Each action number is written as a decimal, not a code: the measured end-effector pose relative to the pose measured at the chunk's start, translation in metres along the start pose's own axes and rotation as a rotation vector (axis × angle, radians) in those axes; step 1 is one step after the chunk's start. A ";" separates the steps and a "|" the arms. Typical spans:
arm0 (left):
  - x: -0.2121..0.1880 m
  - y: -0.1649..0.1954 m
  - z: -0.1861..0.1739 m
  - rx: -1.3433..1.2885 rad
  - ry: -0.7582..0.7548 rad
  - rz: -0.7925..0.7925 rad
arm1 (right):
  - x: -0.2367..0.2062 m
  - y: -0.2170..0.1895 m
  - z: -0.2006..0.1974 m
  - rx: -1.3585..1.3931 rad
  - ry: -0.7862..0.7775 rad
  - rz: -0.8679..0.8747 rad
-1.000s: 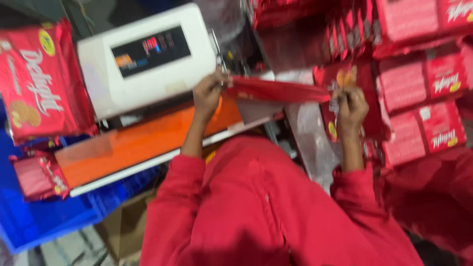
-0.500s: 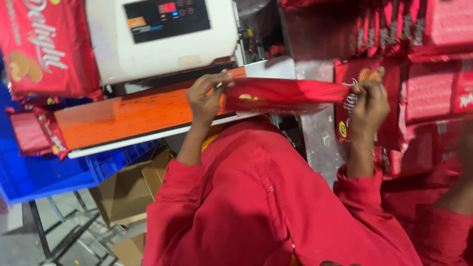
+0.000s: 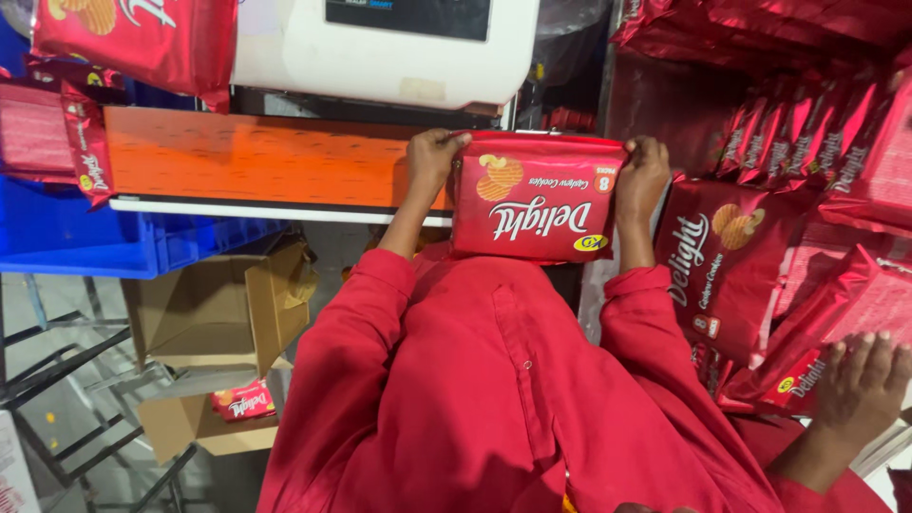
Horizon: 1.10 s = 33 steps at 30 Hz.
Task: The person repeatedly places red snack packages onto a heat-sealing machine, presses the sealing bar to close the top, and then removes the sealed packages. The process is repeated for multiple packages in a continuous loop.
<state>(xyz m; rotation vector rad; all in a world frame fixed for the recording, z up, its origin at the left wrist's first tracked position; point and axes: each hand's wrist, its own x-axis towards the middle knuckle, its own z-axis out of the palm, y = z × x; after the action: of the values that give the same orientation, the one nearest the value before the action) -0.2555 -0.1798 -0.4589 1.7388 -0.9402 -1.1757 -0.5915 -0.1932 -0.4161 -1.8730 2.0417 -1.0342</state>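
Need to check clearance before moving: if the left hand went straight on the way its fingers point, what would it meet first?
Probably the white machine: the left hand, gripping the red biscuit pack, points across the orange belt toward it. Depth is unclear.

orange bench top (image 3: pixel 247 157) | blue crate (image 3: pixel 85 237) | cardboard boxes (image 3: pixel 214 313) on floor

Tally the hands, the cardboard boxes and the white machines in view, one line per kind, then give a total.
Hands: 3, namely the left hand and right hand holding the red biscuit pack, plus another person's hand
Cardboard boxes: 2, the upper box and lower box
White machine: 1
Total: 6
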 end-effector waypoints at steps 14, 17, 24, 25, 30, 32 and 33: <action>-0.013 -0.006 0.056 -0.516 -0.146 -0.160 | 0.001 0.030 -0.026 0.001 0.104 0.038; -0.016 -0.001 0.073 -0.611 -0.125 -0.188 | 0.005 0.038 -0.031 -0.012 0.128 0.037; -0.010 0.015 0.090 -0.689 -0.066 -0.227 | 0.015 0.050 -0.036 0.006 0.137 0.074; -0.006 0.017 0.090 -0.706 -0.072 -0.249 | 0.017 0.050 -0.036 0.022 0.132 0.087; 0.010 0.026 0.087 -0.764 0.019 -0.347 | 0.034 0.047 -0.034 -0.081 0.101 -0.010; 0.015 0.029 0.081 -0.780 0.049 -0.386 | 0.040 0.043 -0.031 -0.123 0.077 -0.040; 0.016 0.030 0.078 -0.795 0.049 -0.390 | 0.043 0.041 -0.030 -0.140 0.063 -0.044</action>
<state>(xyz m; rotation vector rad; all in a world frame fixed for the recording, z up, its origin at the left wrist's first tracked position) -0.3285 -0.2229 -0.4547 1.2932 -0.0422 -1.4776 -0.6494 -0.2241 -0.4043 -1.9850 2.1698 -0.9967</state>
